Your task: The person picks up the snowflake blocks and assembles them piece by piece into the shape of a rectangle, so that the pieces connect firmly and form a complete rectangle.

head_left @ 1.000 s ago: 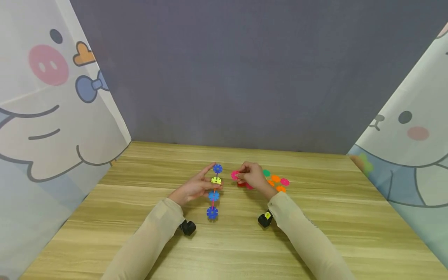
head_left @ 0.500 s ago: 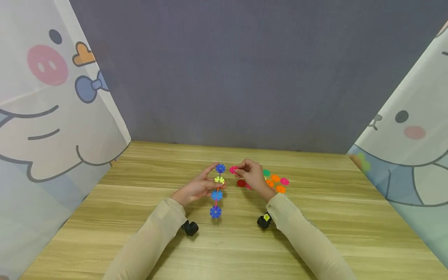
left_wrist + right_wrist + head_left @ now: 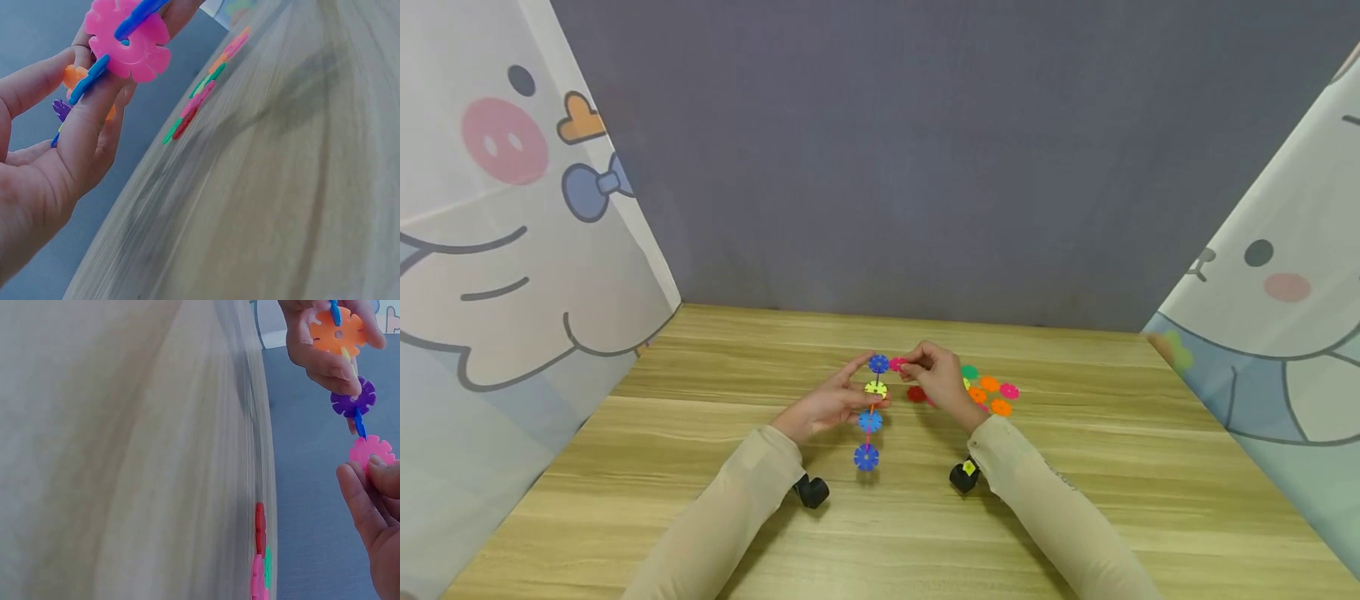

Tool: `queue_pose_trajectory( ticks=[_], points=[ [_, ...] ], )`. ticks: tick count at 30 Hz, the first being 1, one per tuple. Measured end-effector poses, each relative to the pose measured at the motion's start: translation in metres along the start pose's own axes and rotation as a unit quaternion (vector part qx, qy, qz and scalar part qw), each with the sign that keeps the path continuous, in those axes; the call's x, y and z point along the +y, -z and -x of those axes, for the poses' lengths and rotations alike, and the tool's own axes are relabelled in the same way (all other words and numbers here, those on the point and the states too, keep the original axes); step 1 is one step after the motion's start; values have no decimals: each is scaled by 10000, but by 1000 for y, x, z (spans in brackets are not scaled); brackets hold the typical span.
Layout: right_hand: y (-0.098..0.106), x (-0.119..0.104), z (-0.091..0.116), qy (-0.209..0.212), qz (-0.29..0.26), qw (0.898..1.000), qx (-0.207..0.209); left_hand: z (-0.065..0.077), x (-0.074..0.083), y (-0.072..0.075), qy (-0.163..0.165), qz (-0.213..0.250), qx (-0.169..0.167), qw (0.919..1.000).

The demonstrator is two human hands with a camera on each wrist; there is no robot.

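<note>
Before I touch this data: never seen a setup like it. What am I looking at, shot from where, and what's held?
No machine here, just a person's two bare hands. The wide picture comes from a head-worn camera looking forward and down; the two close-ups come from the wrists, probably from the black units visible in the wide one. On the table lie loose slotted discs: red, pink, orange, green, yellow. The left hand holds a chain of such discs off the table. The right hand pinches a pink disc at one end of the chain; whether it's slotted in, I can't tell.
</note>
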State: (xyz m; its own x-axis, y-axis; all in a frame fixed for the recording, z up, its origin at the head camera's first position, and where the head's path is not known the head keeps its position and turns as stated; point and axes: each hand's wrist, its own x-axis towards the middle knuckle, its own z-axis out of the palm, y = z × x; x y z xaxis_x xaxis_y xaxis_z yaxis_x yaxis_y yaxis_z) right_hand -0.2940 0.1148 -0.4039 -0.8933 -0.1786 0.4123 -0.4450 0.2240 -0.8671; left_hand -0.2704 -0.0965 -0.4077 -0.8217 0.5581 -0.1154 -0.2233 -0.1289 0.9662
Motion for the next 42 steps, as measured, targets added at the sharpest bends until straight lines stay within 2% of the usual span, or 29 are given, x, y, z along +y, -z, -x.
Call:
queue_pose_trajectory(
  ticks=[21, 29, 34, 42],
  points=[
    [-6, -4, 2, 141, 309, 9994, -16, 1, 1, -3, -8, 66, -88, 9999],
    [-4, -9, -5, 191, 224, 9996, -46, -2, 1, -7, -259, 375, 96, 9989],
    [-1, -7, -7, 90, 159, 9995, -259, -2, 1, -9, -168, 506, 185, 9984],
    [8, -9, -6, -236, 19, 9975, -664, -4, -1, -8, -1, 329, 446, 9985]
  ],
)
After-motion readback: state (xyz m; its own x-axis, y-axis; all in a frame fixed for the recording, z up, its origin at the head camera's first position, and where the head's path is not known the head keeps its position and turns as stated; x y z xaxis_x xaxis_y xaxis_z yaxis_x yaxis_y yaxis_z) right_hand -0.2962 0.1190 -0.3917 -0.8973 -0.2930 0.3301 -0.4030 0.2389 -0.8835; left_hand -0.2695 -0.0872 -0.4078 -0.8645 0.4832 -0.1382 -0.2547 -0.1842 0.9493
